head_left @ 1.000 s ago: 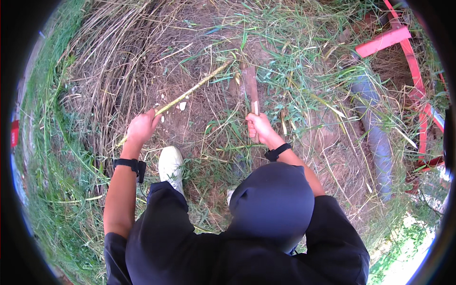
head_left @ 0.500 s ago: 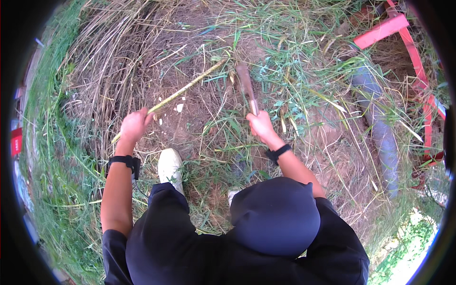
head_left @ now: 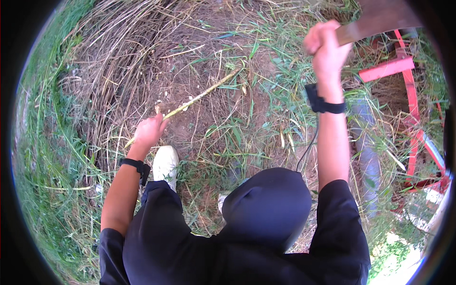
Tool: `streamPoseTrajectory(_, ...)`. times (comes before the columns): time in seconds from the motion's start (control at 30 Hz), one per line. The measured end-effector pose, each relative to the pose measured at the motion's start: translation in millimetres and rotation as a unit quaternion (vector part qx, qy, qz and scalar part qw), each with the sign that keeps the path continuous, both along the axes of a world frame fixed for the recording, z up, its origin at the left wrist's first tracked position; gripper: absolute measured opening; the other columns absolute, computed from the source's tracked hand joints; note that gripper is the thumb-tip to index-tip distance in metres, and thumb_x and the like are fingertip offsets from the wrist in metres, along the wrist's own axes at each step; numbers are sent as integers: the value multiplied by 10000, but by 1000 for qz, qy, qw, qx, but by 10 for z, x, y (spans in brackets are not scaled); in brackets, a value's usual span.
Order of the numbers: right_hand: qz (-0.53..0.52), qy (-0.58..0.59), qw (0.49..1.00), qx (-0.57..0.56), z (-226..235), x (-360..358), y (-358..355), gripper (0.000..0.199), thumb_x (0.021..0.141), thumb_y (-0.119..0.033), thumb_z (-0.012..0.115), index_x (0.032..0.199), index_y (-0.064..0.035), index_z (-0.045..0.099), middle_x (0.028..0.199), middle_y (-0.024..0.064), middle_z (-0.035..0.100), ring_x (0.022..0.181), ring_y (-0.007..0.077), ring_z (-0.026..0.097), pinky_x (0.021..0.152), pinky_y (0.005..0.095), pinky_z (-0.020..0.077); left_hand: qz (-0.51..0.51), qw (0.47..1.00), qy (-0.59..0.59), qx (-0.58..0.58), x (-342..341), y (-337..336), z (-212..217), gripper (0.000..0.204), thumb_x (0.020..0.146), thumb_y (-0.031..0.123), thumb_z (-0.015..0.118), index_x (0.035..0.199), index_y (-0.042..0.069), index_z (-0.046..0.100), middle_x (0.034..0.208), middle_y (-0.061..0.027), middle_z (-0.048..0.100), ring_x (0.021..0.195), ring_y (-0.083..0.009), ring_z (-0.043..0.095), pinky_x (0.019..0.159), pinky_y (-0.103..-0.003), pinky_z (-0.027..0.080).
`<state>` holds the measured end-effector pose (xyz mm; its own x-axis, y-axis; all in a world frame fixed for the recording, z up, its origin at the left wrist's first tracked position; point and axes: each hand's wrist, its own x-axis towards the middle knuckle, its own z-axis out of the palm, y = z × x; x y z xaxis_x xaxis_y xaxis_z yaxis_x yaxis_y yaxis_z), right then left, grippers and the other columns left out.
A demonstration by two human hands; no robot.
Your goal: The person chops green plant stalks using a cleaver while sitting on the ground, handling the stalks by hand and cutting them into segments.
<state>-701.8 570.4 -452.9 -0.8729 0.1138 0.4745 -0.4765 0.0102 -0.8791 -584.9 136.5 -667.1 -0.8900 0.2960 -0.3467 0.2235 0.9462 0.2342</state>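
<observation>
Our left hand (head_left: 149, 130) grips a thin yellow-green stalk (head_left: 204, 94) lying on bare soil; our right hand (head_left: 327, 45) clasps a raised brown flat blade (head_left: 377, 19).

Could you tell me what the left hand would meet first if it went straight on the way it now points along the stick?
The left hand grips the thin yellowish stick and points up-right along it. Going on, it would likely slide along the stick to its far end, which seems to rest on bare dirt among grass.
</observation>
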Motion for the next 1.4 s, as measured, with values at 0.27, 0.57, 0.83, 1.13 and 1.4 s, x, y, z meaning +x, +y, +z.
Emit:
streamPoseTrajectory(0.27,108,-665,725,145,-1690,301,387,160,849,-151,604,762,-87,486,533,-14,431,383,115,421,350,292,358,-19,1000,-17,-9,148,-81,-49,414,1004,442,481,949,42,575,716,-189,680,686,-379,689,634,-493,564)
streamPoseTrajectory(0.57,11,-460,871,173,-1024,192,-48,186,894,-193,629,787,-43,605,573,12,532,433,125,499,397,280,397,22,999,-38,5,184,27,-82,433,1009,449,465,937,45,602,761,-225,683,744,-417,685,679,-520,556)
streamPoseTrajectory(0.83,144,-31,989,3,1619,-677,-179,243,911,-210,571,704,-97,511,601,43,517,564,169,517,555,339,404,23,999,-45,19,158,25,-61,426,1008,447,463,951,50,608,768,-212,689,741,-406,688,684,-519,557)
streamPoseTrajectory(1.13,100,-693,686,196,-1012,347,82,214,951,-264,568,787,-129,542,573,-5,449,515,140,517,458,324,435,32,997,-72,16,300,76,114,494,998,498,453,956,32,610,792,-233,690,771,-395,695,694,-510,560)
streamPoseTrajectory(1.4,47,-613,769,173,-1468,347,155,190,911,-143,644,807,-81,498,621,4,511,455,124,460,396,285,391,38,998,-47,28,237,16,36,493,1001,491,451,939,36,627,783,-219,692,753,-411,691,693,-511,564)
